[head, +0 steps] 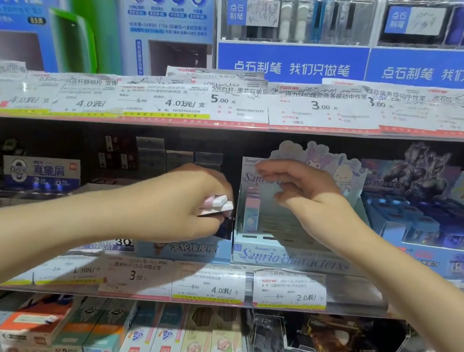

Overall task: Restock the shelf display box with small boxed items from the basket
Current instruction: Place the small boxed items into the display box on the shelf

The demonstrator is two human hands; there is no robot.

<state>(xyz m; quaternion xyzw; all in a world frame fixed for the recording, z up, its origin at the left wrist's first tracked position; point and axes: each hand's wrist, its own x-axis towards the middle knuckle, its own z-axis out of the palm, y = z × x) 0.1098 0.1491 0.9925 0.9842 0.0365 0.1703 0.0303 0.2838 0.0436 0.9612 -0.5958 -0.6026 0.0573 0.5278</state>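
Note:
A pale blue display box (pixel 290 260) with cartoon characters on its raised back card stands on the middle shelf. It is nearly bare inside, with one or two small boxed items (pixel 251 212) upright at its left end. My left hand (pixel 190 202) hovers just left of the box, shut on a few small white and pink boxed items (pixel 219 202). My right hand (pixel 301 189) is over the box's back part, fingers spread and slightly curled, holding nothing that I can see. The basket is out of view.
A blue eraser display box (pixel 186 249) sits under my left hand. A dark blue product box (pixel 438 237) stands right of the display box. Price tags (pixel 208 285) line the shelf edges. Pencil boxes (pixel 163 343) fill the lower shelf, pens the upper one.

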